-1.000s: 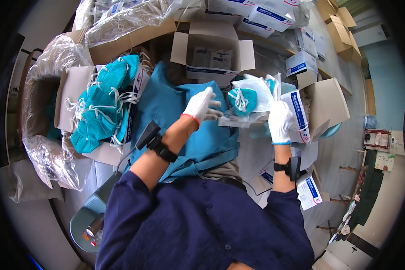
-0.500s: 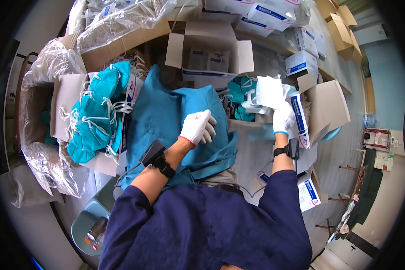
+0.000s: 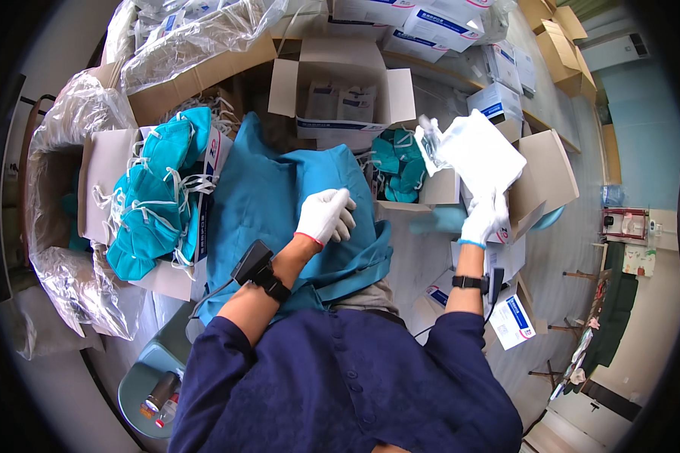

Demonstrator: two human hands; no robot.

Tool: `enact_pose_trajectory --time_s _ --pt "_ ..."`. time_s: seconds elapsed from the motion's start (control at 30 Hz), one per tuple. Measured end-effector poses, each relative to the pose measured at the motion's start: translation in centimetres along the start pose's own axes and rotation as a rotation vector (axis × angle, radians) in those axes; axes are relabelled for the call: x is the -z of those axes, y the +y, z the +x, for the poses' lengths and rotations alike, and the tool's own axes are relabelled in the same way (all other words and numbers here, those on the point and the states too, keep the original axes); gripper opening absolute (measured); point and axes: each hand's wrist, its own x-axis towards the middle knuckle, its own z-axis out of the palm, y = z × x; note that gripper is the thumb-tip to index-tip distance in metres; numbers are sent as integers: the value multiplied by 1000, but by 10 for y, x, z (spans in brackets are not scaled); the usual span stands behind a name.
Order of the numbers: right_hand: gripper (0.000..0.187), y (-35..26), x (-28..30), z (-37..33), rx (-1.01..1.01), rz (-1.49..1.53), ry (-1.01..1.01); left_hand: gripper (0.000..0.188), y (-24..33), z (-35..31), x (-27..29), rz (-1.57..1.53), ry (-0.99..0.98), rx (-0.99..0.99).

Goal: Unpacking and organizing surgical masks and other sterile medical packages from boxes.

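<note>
My right hand (image 3: 485, 217), in a white glove, holds up a flat white pouch (image 3: 482, 153) by its lower edge, above a small open carton. My left hand (image 3: 325, 215), also gloved in white, rests with fingers spread on the teal cloth (image 3: 279, 198) over the work surface and holds nothing. Just beyond the cloth's right edge, a small white box (image 3: 435, 192) holds several teal masks (image 3: 397, 164). To the left, a bigger pile of teal masks (image 3: 155, 200) with white straps fills another open box.
An open cardboard box (image 3: 344, 90) with white packets stands at the back centre. Clear plastic bags (image 3: 193, 38) line cartons at the left and back. White and blue boxes (image 3: 499, 102) lie at the right. A grey stool (image 3: 147, 381) with small bottles sits lower left.
My left hand has let go of the pouch and dropped onto the teal cloth. My right hand has lifted the white pouch up and to the right.
</note>
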Motion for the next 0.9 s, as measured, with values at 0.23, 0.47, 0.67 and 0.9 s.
enact_pose_trajectory --time_s 0.23,0.47,0.67,0.9 --pt "25 21 -3 -56 -616 721 -407 80 5 -15 -65 384 -261 -509" --pt "26 -26 -60 -167 -499 14 -681 27 -17 7 -50 -156 323 -572" --pt "25 -43 -72 -179 -180 -131 -941 25 70 -16 28 248 353 -540" --pt "15 -35 -79 -187 -135 -206 -883 32 333 30 144 424 585 -1079"
